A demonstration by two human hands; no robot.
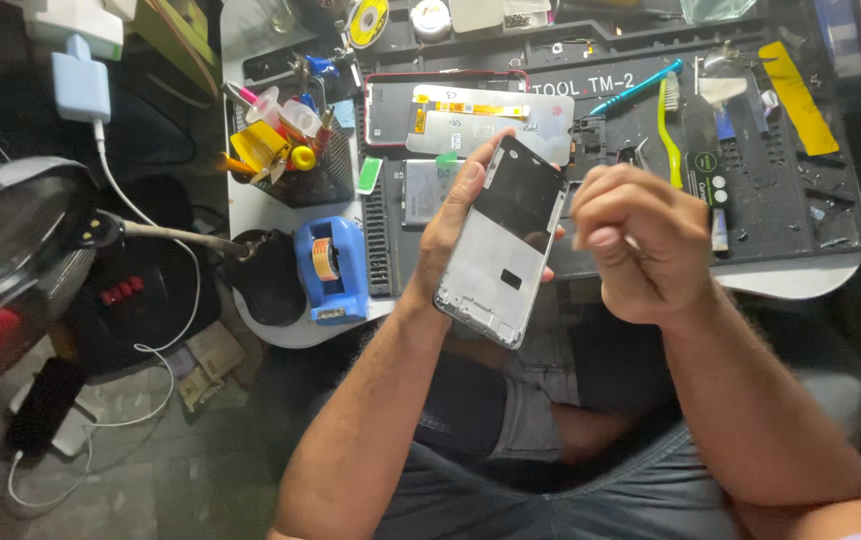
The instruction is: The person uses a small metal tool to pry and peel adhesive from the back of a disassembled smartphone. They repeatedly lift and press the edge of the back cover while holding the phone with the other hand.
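A: Your left hand (448, 225) holds the phone frame (503, 242) by its edges, above your lap, off the bench (796, 278).

B: Right hand (641, 240) curled shut, seemingly empty. Edge grip only; a loosened hold likely drops it.

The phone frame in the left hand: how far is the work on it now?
Done: the phone is opened; a battery and a separated panel lie on the black work mat. In hand: the left hand holds the bare phone frame tilted, while the closed right hand hovers beside it. Left: the frame shows no parts refitted, and the battery is out.
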